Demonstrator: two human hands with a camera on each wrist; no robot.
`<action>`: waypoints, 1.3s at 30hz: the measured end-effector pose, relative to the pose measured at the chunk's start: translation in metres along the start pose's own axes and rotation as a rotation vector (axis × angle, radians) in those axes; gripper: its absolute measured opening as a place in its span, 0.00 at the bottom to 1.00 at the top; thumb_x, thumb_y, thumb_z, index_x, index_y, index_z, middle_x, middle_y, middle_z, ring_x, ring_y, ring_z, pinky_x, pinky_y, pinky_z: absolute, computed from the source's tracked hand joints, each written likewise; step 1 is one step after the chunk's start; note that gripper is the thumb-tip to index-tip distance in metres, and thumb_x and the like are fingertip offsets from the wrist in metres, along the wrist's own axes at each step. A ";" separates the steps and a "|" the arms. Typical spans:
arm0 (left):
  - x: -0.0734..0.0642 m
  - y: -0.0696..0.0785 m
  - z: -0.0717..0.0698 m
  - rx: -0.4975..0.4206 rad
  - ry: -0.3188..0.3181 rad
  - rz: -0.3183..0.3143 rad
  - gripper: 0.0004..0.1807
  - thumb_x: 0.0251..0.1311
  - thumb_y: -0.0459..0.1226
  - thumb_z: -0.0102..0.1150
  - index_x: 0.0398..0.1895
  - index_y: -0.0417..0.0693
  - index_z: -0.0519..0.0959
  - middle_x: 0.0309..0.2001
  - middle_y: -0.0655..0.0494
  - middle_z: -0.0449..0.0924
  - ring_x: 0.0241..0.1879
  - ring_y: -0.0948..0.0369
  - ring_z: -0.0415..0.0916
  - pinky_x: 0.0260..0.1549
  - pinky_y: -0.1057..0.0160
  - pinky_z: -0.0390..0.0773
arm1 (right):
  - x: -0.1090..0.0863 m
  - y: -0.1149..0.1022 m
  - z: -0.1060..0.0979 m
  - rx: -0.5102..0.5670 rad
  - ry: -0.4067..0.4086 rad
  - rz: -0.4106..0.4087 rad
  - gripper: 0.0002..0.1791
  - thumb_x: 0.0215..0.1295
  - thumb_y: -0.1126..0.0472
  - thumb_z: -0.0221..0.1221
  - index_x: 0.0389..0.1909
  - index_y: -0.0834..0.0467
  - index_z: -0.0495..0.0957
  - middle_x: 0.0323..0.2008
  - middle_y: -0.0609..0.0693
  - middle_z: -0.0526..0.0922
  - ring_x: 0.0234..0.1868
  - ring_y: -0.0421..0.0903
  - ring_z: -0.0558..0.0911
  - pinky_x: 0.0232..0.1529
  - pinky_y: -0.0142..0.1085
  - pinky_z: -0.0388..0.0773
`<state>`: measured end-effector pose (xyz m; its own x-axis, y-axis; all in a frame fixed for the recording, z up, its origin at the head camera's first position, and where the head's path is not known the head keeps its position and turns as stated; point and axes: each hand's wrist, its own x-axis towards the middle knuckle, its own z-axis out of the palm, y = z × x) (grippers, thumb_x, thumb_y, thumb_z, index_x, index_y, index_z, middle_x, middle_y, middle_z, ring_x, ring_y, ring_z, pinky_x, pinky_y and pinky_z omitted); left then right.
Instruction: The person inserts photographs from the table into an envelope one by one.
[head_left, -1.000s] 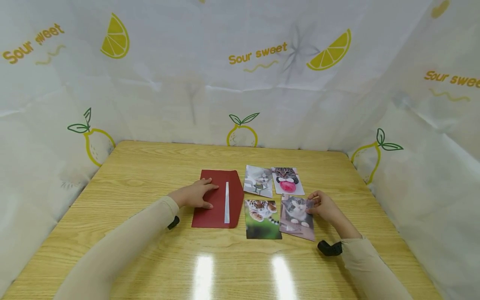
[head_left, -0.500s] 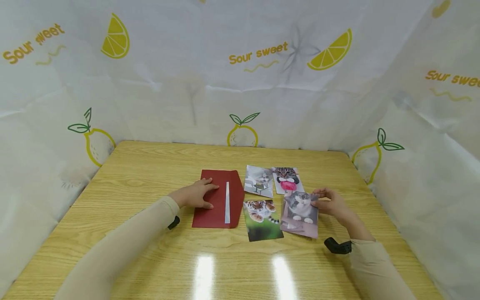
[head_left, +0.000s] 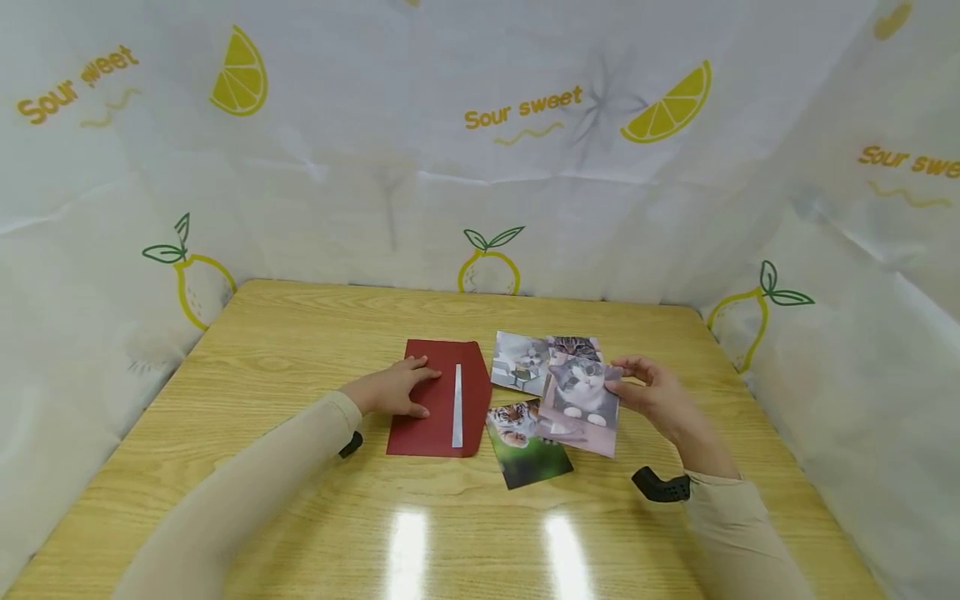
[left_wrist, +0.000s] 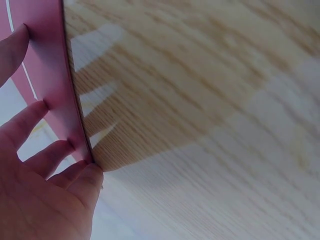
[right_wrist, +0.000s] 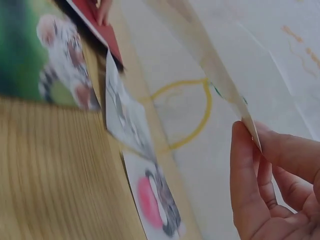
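right grip (head_left: 655, 398) pinches raised cat photo (head_left: 579, 404) | left grip (head_left: 390, 390) touches probable envelope (head_left: 435, 429)

Left sleeve (head_left: 247, 508), lower left of the frame: one, long, pale beige, plain, close-fitting, mostly smooth. Left cuff (head_left: 342, 413): same beige, finished in a narrow band at the wrist. Right sleeve (head_left: 738, 533), lower right: one, matching beige, lightly creased behind its edge. Black wrist piece (head_left: 658, 485), right of centre, against that sleeve: one, bent at an angle, blunt-ended, dotted with small holes or marks; I can't tell which from here. Second black piece (head_left: 350, 445), left of centre: a small dark portion shows, the remainder hidden. Left hand (head_left: 392, 389) and right hand (head_left: 660, 402): one pair, bare.
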<state>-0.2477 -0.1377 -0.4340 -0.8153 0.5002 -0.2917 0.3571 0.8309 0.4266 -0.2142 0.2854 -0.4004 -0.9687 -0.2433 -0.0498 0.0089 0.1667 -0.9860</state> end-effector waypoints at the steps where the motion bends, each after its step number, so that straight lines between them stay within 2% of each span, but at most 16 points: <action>1: 0.000 0.000 0.000 -0.001 -0.001 0.000 0.39 0.60 0.47 0.65 0.73 0.51 0.62 0.77 0.43 0.45 0.76 0.42 0.41 0.69 0.43 0.58 | 0.002 -0.002 0.006 0.007 0.002 -0.004 0.18 0.65 0.72 0.57 0.54 0.66 0.67 0.45 0.49 0.69 0.39 0.35 0.79 0.41 0.27 0.81; 13: 0.005 -0.003 0.005 0.034 0.009 0.017 0.38 0.60 0.47 0.64 0.73 0.51 0.62 0.76 0.42 0.46 0.76 0.42 0.40 0.70 0.43 0.55 | 0.032 -0.009 0.064 0.054 0.043 -0.022 0.24 0.65 0.72 0.57 0.60 0.73 0.62 0.44 0.51 0.68 0.35 0.34 0.79 0.40 0.27 0.81; 19: 0.005 -0.004 0.005 0.040 0.013 0.014 0.38 0.59 0.46 0.65 0.72 0.50 0.63 0.76 0.40 0.47 0.75 0.40 0.41 0.70 0.42 0.54 | 0.041 -0.005 0.084 0.051 0.072 0.004 0.25 0.64 0.73 0.58 0.60 0.72 0.63 0.43 0.51 0.66 0.34 0.34 0.78 0.39 0.27 0.81; 23: 0.005 -0.003 0.004 0.037 0.015 0.006 0.38 0.59 0.47 0.65 0.72 0.52 0.63 0.76 0.41 0.47 0.75 0.41 0.41 0.70 0.43 0.54 | 0.047 0.000 0.092 0.043 0.093 0.019 0.23 0.62 0.74 0.60 0.57 0.70 0.65 0.41 0.50 0.67 0.33 0.34 0.78 0.37 0.28 0.81; 31: 0.004 -0.003 0.004 0.033 0.020 0.005 0.38 0.59 0.47 0.65 0.72 0.52 0.63 0.76 0.42 0.47 0.75 0.42 0.42 0.70 0.43 0.56 | 0.053 0.007 0.101 -0.053 0.156 0.029 0.22 0.60 0.74 0.62 0.54 0.68 0.68 0.41 0.53 0.70 0.31 0.35 0.78 0.35 0.29 0.82; 39: 0.004 -0.002 0.003 0.032 0.014 0.006 0.38 0.59 0.47 0.65 0.72 0.51 0.63 0.76 0.41 0.47 0.76 0.42 0.41 0.70 0.43 0.55 | 0.053 0.005 0.104 -0.101 0.169 0.026 0.21 0.60 0.73 0.62 0.54 0.67 0.69 0.43 0.56 0.71 0.32 0.35 0.79 0.35 0.29 0.82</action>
<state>-0.2506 -0.1370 -0.4387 -0.8193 0.5022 -0.2767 0.3766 0.8352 0.4008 -0.2398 0.1742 -0.4250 -0.9964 -0.0752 -0.0391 0.0176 0.2676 -0.9634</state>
